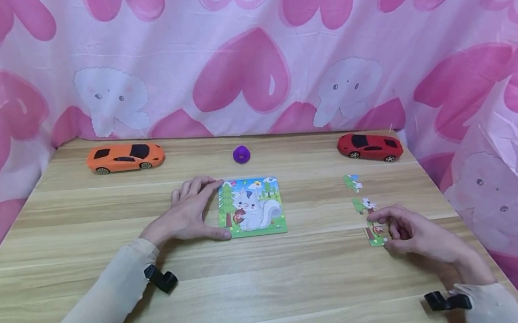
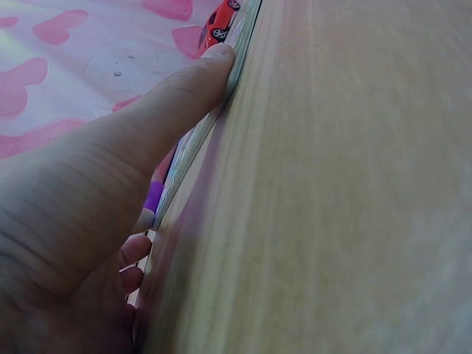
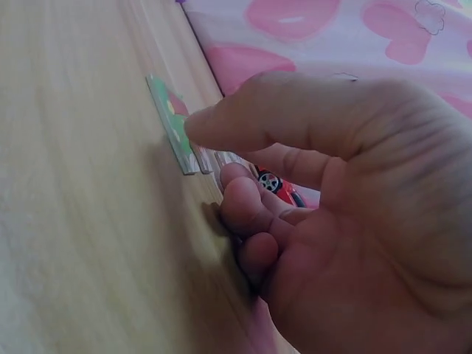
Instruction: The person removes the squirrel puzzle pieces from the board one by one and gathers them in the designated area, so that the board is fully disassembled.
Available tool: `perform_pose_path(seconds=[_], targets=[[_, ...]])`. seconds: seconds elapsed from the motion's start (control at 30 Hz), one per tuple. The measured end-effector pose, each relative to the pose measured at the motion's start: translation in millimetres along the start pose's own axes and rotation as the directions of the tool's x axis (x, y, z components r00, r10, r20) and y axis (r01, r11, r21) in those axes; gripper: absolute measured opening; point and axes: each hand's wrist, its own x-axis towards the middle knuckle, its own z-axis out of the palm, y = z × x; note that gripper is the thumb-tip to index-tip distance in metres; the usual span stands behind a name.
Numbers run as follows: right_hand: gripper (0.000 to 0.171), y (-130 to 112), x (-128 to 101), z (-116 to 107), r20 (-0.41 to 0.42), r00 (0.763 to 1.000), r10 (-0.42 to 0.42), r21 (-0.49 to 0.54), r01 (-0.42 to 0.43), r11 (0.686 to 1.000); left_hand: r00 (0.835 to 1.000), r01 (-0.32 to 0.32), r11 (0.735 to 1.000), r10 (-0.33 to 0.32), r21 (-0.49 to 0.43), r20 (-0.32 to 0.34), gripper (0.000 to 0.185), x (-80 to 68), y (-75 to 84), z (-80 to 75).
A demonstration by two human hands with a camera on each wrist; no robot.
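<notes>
head view: a left hand [image 1: 188, 213] lies flat with straight fingers against the left edge of a puzzle board [image 1: 251, 207] mid-table; the right hand [image 1: 413, 234] pinches the nearest of three loose puzzle pieces [image 1: 376, 235], partly covering it. left wrist view: the thumb [image 2: 169, 110] presses the board's edge [image 2: 203, 133], its picture hidden. right wrist view: curled fingers [image 3: 243, 199] blur over the piece [image 3: 173, 125].

Head camera looks down across the table [image 1: 274, 289]; both wrist cameras skim it closely, sharing the red car [image 1: 370, 147].
</notes>
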Motion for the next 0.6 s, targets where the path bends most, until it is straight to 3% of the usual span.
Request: perform_pose_path(seconds=[0.2, 0.4, 0.6], targets=[[0.057, -3, 8, -5, -0.062, 0.998, -0.015, 0.068, 0.019, 0.998, 1.000, -0.002, 1.000, 0.002, 0.008, 0.002, 0.138, 0.8, -0.4, -0.2], [0.071, -21, 30, -12, -0.164, 0.986, -0.027, 0.039, 0.034, 0.999, 1.000, 0.002, 1.000, -0.002, 0.009, 0.002, 0.139, 1.2, -0.9, 0.1], [0.086, -47, 63, -12, -0.194, 0.980, -0.038, 0.056, 0.050, 0.997, 1.000, 0.003, 1.000, -0.003, 0.009, 0.004, 0.139, 0.7, -1.7, 0.2]])
